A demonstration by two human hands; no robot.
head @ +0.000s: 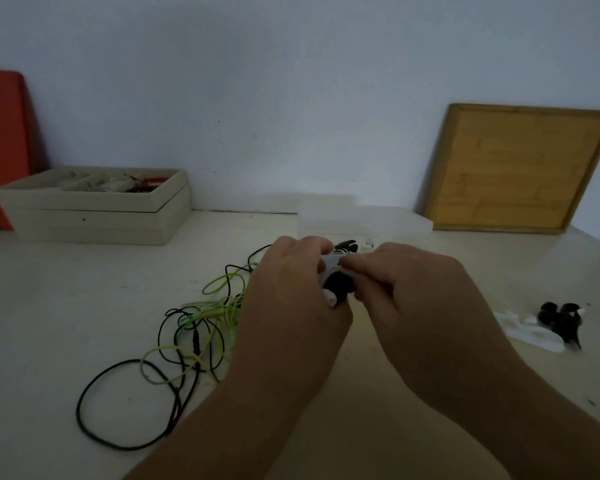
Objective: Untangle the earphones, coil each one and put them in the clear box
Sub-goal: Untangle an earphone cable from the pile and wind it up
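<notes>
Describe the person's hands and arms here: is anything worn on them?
Both are bare. The left hand and the right hand show no gloves, and no rings show on the fingers in view. The left forearm and right forearm are uncovered to the frame's bottom edge: no sleeve, watch or bracelet visible.
</notes>
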